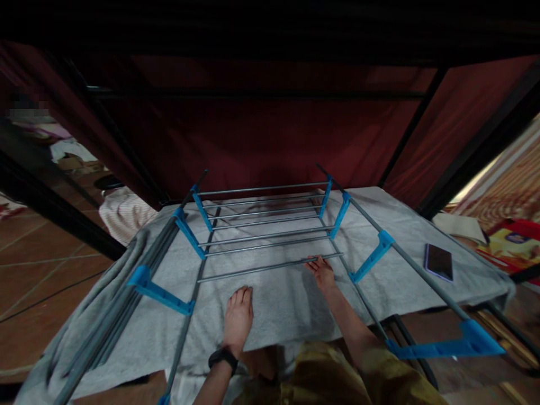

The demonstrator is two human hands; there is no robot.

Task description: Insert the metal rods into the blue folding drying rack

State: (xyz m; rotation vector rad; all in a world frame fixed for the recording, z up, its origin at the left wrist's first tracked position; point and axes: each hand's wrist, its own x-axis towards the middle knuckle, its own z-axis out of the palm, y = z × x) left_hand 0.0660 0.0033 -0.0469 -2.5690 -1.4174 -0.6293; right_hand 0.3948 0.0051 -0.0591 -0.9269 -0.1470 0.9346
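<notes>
A rack frame of long grey poles (415, 264), blue plastic brackets (162, 293) and thin cross rods (265, 237) lies on a grey cloth. My right hand (323, 274) has its fingers round the right part of a loose-looking grey rod (253, 271). This rod spans the frame nearer to me than the other cross rods. Whether its ends are seated in anything cannot be made out. My left hand (239, 315), with a dark band at the wrist, rests on the cloth below the rod, holding nothing, its fingers lying forward.
Several spare grey tubes (122, 315) lie along the cloth's left side. A phone (439, 262) lies on the grey cloth (291, 309) at right. Dark red fabric (261, 140) hangs behind, between black frame bars (411, 126). A red and yellow box (514, 247) sits far right.
</notes>
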